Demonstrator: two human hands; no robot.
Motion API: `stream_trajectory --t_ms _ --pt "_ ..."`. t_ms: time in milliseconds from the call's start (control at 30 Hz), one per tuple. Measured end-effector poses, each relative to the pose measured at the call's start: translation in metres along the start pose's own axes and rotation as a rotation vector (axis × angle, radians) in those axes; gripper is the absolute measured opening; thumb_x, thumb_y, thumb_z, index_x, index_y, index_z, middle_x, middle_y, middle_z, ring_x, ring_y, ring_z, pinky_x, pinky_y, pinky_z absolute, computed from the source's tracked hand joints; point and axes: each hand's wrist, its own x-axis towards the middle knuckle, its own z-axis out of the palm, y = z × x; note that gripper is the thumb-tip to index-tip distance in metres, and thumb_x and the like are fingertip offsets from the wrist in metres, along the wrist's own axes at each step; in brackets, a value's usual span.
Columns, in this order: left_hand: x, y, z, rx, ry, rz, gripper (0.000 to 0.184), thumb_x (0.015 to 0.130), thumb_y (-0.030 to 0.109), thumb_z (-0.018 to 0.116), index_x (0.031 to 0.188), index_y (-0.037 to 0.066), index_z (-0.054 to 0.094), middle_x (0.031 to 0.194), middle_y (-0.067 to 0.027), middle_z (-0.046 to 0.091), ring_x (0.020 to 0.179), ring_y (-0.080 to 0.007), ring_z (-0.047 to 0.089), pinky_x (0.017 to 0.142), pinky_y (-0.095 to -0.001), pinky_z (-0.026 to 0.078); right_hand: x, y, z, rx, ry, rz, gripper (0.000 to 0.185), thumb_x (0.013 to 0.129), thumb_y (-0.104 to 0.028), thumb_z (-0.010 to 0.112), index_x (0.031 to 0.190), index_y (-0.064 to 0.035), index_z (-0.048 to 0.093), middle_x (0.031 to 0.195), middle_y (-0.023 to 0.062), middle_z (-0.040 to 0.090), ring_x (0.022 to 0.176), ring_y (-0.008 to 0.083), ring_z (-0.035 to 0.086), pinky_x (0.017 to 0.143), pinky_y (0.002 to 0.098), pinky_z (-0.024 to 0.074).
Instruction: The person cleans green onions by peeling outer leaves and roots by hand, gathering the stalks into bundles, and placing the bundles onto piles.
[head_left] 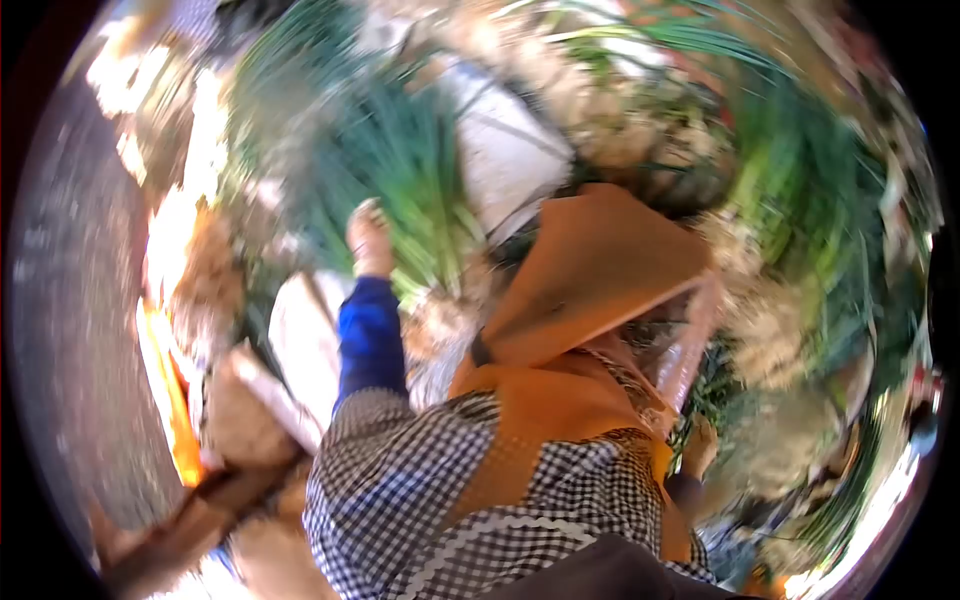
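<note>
My left hand [371, 238], below a blue sleeve, reaches to the left edge of a bunch of long green onions [425, 170]. Its fingers look curled together, but what they hold, if anything, is blurred. Lower on the right, my right hand [700, 447] is small and blurred beside green leaves, near a pink translucent plastic bag [685, 345]; its fingers cannot be made out. A wide orange-brown sheet [600, 270] spreads in front of my black-and-white checked clothing, between the hands.
More green onions [800, 200] lie in a large heap on the right, roots toward the middle. A whitish sack [510, 150] stands behind the sheet. Pale long objects [305, 335] and a brown sack-like thing [245, 420] are at the left, beside grey ground [75, 300].
</note>
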Motion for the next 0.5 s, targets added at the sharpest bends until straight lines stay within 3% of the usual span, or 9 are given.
stream_trajectory --t_ms 100,167,200,233,267,333,367,433,500 --pt "-0.034 0.040 0.070 -0.135 -0.296 0.008 0.014 0.085 0.014 0.050 0.090 0.004 0.058 0.065 0.0045 0.046 0.055 -0.0049 0.039 0.048 -0.0194 0.032 -0.020 0.014 0.017 0.312 -0.086 0.219 0.023 0.084 -0.015 0.044 0.097 -0.0079 0.063 0.095 0.0121 0.062 0.087 0.0280 0.059 0.074 0.0371 0.0470" --pt "-0.099 0.059 0.153 0.067 -0.397 0.138 0.012 0.086 0.013 0.048 0.088 0.003 0.055 0.075 -0.0015 0.053 0.060 -0.0077 0.046 0.052 -0.0194 0.039 -0.009 -0.034 0.005 -0.324 -0.834 0.198 0.024 0.084 -0.019 0.046 0.096 -0.0064 0.062 0.099 0.0123 0.062 0.095 0.0265 0.058 0.081 0.0364 0.0448" --pt "-0.135 0.065 0.187 0.097 -0.577 0.189 0.011 0.087 0.012 0.047 0.088 0.003 0.053 0.080 -0.0052 0.057 0.063 -0.0096 0.050 0.053 -0.0199 0.042 -0.028 -0.034 0.015 -0.378 -1.032 -0.265 0.023 0.082 -0.020 0.052 0.095 -0.0061 0.063 0.091 0.0116 0.063 0.082 0.0242 0.062 0.065 0.0335 0.0489" --pt "-0.163 0.053 0.208 0.127 -0.752 0.132 0.013 0.087 0.016 0.049 0.089 0.005 0.055 0.081 -0.0072 0.059 0.068 -0.0125 0.056 0.053 -0.0231 0.044 -0.032 -0.054 -0.031 0.113 -1.179 -0.194 0.024 0.082 -0.027 0.055 0.101 -0.0157 0.063 0.114 0.0119 0.057 0.099 0.0244 0.058 0.079 0.0350 0.0473" --pt "-0.188 0.053 0.234 0.001 -1.170 -0.437 0.018 0.089 0.020 0.048 0.090 0.003 0.055 0.086 -0.0087 0.061 0.074 -0.0146 0.059 0.056 -0.0229 0.046 -0.027 -0.060 -0.049 0.159 -1.094 -0.305 0.025 0.081 -0.026 0.056 0.104 -0.0184 0.063 0.114 0.0094 0.058 0.096 0.0228 0.059 0.076 0.0340 0.0485" --pt "-0.277 0.052 0.282 0.130 -1.756 -0.414 0.028 0.087 0.019 0.050 0.110 0.003 0.053 0.103 -0.0125 0.059 0.082 -0.0210 0.061 0.068 -0.0289 0.050 0.009 -0.046 -0.069 0.423 -0.814 -0.268 0.029 0.079 -0.024 0.057 0.108 -0.0209 0.061 0.109 0.0051 0.060 0.090 0.0202 0.060 0.072 0.0326 0.0497" --pt "-0.310 0.032 0.301 0.648 -2.142 -0.051 0.040 0.082 0.015 0.053 0.122 0.009 0.048 0.118 -0.0123 0.053 0.086 -0.0217 0.061 0.073 -0.0330 0.050 0.040 -0.034 -0.074 0.203 -0.477 -0.261 0.025 0.079 -0.025 0.057 0.103 -0.0188 0.062 0.098 0.0057 0.060 0.081 0.0210 0.060 0.067 0.0337 0.0495" --pt "-0.367 -0.011 0.293 0.483 -2.333 0.804 0.047 0.079 0.014 0.054 0.125 0.015 0.046 0.128 -0.0096 0.046 0.087 -0.0252 0.060 0.074 -0.0337 0.049 0.102 -0.011 -0.084 -0.226 0.142 0.000 0.020 0.079 -0.026 0.055 0.093 -0.0146 0.064 0.075 0.0069 0.061 0.061 0.0228 0.059 0.057 0.0359 0.0490" --pt "-0.391 -0.017 0.299 0.603 -2.490 0.798 0.046 0.078 0.013 0.053 0.123 0.017 0.048 0.135 -0.0089 0.039 0.091 -0.0278 0.058 0.075 -0.0338 0.049 0.162 -0.041 -0.146 0.144 0.325 0.396 0.042 0.082 -0.048 0.048 0.079 -0.0101 0.065 0.066 0.0122 0.058 0.059 0.0270 0.057 0.054 0.0402 0.0445"
